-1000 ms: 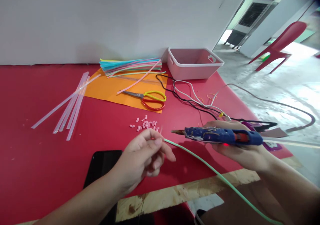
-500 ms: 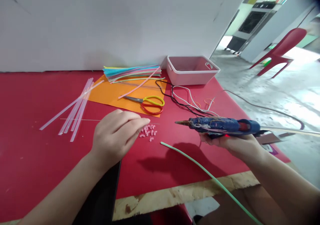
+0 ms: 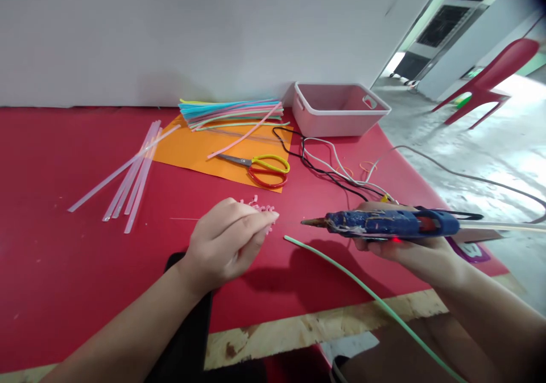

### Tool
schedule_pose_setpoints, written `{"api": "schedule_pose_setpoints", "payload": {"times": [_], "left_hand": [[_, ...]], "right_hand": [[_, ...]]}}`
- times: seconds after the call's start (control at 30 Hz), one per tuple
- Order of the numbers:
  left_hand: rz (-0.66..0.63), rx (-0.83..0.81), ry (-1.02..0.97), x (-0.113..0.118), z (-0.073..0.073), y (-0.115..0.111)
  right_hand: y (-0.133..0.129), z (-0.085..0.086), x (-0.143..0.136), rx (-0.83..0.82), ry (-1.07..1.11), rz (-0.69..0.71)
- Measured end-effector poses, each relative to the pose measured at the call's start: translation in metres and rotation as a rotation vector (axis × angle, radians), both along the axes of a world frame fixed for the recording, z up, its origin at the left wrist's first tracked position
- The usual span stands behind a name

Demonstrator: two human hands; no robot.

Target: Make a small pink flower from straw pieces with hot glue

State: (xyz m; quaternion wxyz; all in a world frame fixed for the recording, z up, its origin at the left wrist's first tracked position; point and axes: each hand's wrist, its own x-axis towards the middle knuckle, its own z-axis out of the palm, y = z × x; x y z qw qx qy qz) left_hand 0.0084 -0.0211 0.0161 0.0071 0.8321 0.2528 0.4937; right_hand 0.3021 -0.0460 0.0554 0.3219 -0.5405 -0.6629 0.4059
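Rolled knuckles-up now, the left hand [image 3: 226, 244] pinches a thin wire [image 3: 183, 219]; just right of its fingertips [image 3: 273, 216], the right hand [image 3: 412, 258] clamps the glue gun [image 3: 384, 224], whose nozzle [image 3: 314, 222] could burn them if either drifts.

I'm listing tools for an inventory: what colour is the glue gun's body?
Mostly dark blue; the glue gun shows best in the head view.

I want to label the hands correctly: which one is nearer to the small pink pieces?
Left. The left hand is close by the small pink pieces, partly hiding them from view; the right hand is farther away, to their right, gripping the blue glue gun.
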Motion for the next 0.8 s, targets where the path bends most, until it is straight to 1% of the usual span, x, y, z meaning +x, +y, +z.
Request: {"api": "schedule_pose_setpoints", "payload": {"times": [0.17,0.37,0.67,0.8], "left_hand": [[0.017,-0.028,-0.002,-0.0006,-0.0001,0.0002],[0.024,-0.003,0.012,-0.0013,0.0026,-0.0008],[0.004,0.014,0.048,-0.0025,0.0033,-0.0011],[0.0,0.017,0.055,-0.0033,0.0029,-0.0007]], "right_hand": [[-0.0006,-0.0042,0.0017,-0.084,0.055,0.036],[-0.0006,-0.0034,-0.0013,-0.051,0.025,0.023],[-0.0014,-0.0053,0.0036,-0.061,0.019,0.082],[-0.0014,-0.0074,0.0054,-0.03,-0.012,0.083]]}}
